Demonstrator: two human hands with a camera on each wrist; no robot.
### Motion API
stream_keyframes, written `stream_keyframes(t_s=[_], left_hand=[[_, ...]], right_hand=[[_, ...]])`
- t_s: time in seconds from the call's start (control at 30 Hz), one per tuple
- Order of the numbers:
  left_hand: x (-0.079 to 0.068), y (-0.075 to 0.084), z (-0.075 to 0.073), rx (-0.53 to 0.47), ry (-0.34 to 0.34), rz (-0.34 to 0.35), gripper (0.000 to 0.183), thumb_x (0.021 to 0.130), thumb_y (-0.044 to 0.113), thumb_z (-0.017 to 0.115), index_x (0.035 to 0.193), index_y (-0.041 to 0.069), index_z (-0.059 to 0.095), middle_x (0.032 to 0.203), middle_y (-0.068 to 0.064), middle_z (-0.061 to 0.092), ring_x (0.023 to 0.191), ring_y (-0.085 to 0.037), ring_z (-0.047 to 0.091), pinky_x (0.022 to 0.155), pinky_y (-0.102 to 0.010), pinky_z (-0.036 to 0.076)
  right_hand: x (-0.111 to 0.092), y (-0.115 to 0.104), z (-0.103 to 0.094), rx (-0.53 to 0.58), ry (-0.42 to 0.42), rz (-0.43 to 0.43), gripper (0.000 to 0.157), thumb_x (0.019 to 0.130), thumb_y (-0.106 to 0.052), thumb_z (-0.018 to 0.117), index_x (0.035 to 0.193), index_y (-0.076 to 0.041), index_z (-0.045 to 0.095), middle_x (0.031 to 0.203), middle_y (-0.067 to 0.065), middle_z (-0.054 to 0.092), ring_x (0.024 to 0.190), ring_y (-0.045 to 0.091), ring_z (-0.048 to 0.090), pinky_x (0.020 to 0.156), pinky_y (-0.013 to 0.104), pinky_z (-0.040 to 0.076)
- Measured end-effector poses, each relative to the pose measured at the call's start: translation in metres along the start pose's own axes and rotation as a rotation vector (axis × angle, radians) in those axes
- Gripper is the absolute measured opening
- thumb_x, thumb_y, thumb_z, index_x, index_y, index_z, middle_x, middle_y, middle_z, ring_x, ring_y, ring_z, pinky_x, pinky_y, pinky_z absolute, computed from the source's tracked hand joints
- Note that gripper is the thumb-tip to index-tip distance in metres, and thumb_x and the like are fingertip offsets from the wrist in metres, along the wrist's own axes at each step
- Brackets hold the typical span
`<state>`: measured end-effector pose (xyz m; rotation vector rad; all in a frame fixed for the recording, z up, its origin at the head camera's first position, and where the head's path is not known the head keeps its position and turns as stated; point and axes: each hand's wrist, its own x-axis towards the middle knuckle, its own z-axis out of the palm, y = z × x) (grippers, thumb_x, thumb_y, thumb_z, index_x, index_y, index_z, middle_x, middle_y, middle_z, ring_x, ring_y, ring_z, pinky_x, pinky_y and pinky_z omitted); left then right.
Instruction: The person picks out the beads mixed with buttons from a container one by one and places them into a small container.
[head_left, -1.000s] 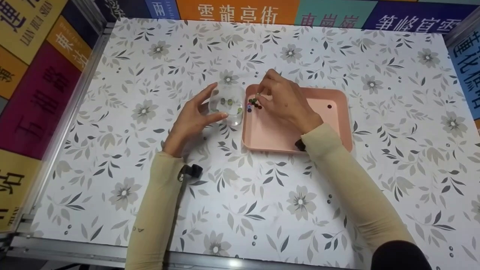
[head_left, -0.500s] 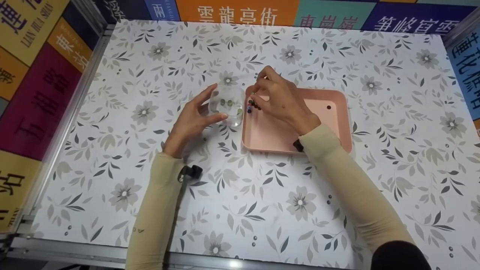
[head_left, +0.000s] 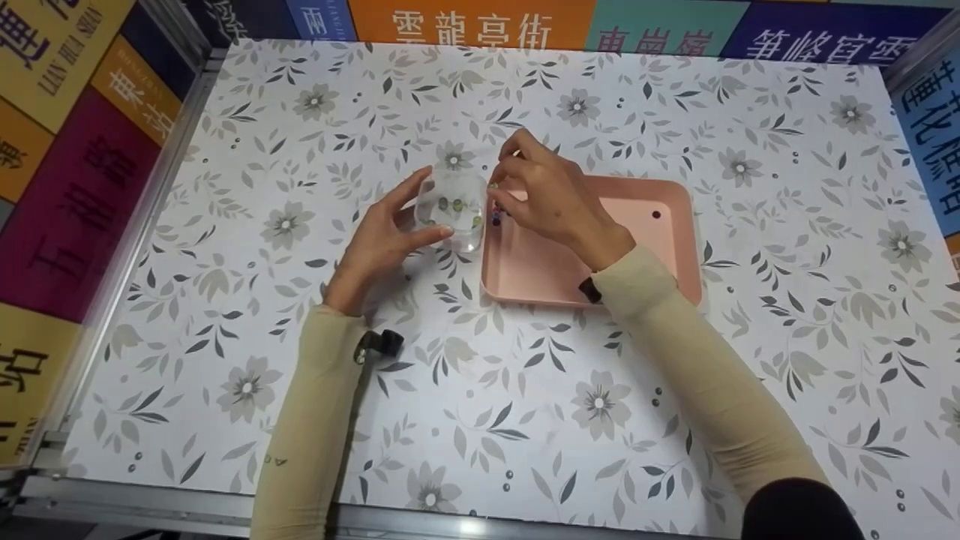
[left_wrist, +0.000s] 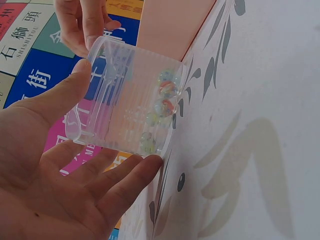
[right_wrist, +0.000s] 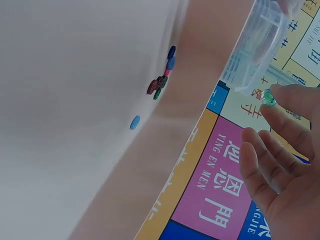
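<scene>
My left hand [head_left: 382, 236] holds a clear plastic container [head_left: 469, 241], its thumb at the rim and its fingers along the far side. Several glass marbles [left_wrist: 167, 90] with coloured swirls lie at the bottom of it. My right hand [head_left: 551, 199] pinches a clear green marble [right_wrist: 268, 97] between thumb and index finger, above the left edge of the pink tray [head_left: 555, 259] and beside the container's mouth. In the tray's upper left corner, several small dark, red and blue buttons [right_wrist: 161, 82] sit in a cluster, partly hidden by the right hand in the head view.
A blue button [right_wrist: 135, 122] lies apart from the cluster, and one dark button [head_left: 656, 215] is near the tray's right side. Floral-patterned cloth covers the table [head_left: 435, 390]. Colourful panels with lettering [head_left: 472, 26] border the table at the back and sides.
My right hand has moved left with the marble, from over the buttons in the tray's corner to the tray's left edge by the container. The left hand and container stay nearly still.
</scene>
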<state>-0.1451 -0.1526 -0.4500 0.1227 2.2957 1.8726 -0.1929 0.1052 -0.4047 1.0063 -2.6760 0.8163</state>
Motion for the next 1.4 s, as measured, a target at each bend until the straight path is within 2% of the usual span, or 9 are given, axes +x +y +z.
stream_keyframes(t_s=[0.43,0.53,0.7,0.97,1.13,1.4], left_hand=[[0.002,0.001,0.001,0.008,0.001,-0.008,0.089,0.086,0.017,0.087,0.161,0.027,0.04,0.166,-0.01,0.043,0.149,-0.031,0.049,0.12,-0.041,0.047],[0.002,0.0,0.0,0.002,-0.002,-0.011,0.09,0.086,0.016,0.086,0.162,0.027,0.039,0.167,-0.009,0.042,0.149,-0.032,0.048,0.122,-0.042,0.044],[0.001,0.0,0.0,0.002,-0.002,-0.019,0.091,0.086,0.016,0.087,0.162,0.03,0.038,0.167,-0.008,0.042,0.15,-0.03,0.048,0.12,-0.041,0.047],[0.001,0.001,-0.001,0.047,-0.006,0.006,0.089,0.087,0.023,0.087,0.162,0.028,0.039,0.167,-0.008,0.042,0.149,-0.03,0.049,0.122,-0.042,0.044],[0.001,0.002,0.0,0.044,-0.005,-0.006,0.09,0.087,0.021,0.087,0.162,0.029,0.038,0.167,-0.008,0.042,0.15,-0.031,0.048,0.122,-0.044,0.044],[0.001,0.0,0.001,0.057,0.003,-0.01,0.089,0.086,0.023,0.087,0.161,0.03,0.04,0.166,-0.008,0.044,0.15,-0.031,0.048,0.122,-0.041,0.044]], right_hand=[[0.002,-0.007,0.0,0.043,-0.041,0.011,0.021,0.099,-0.025,0.072,0.101,-0.005,0.076,0.12,0.009,0.06,0.102,0.026,0.069,0.088,0.042,0.058],[0.003,-0.008,0.001,0.037,-0.063,0.006,0.022,0.1,-0.027,0.071,0.103,-0.006,0.076,0.121,0.008,0.059,0.103,0.025,0.07,0.086,0.041,0.059],[0.004,-0.011,0.002,0.037,-0.12,0.017,0.024,0.101,-0.029,0.07,0.106,-0.007,0.076,0.124,0.007,0.058,0.105,0.021,0.074,0.089,0.04,0.059],[0.006,-0.014,0.005,0.074,-0.181,0.041,0.023,0.101,-0.03,0.07,0.108,-0.01,0.076,0.123,0.005,0.057,0.103,0.025,0.07,0.086,0.037,0.058],[0.005,-0.014,0.008,0.095,-0.212,0.061,0.023,0.101,-0.031,0.07,0.109,-0.01,0.077,0.125,0.004,0.056,0.104,0.024,0.069,0.087,0.036,0.059],[0.004,-0.013,0.007,0.096,-0.223,0.089,0.026,0.101,-0.033,0.069,0.11,-0.009,0.076,0.128,0.004,0.054,0.106,0.024,0.07,0.088,0.035,0.059]])
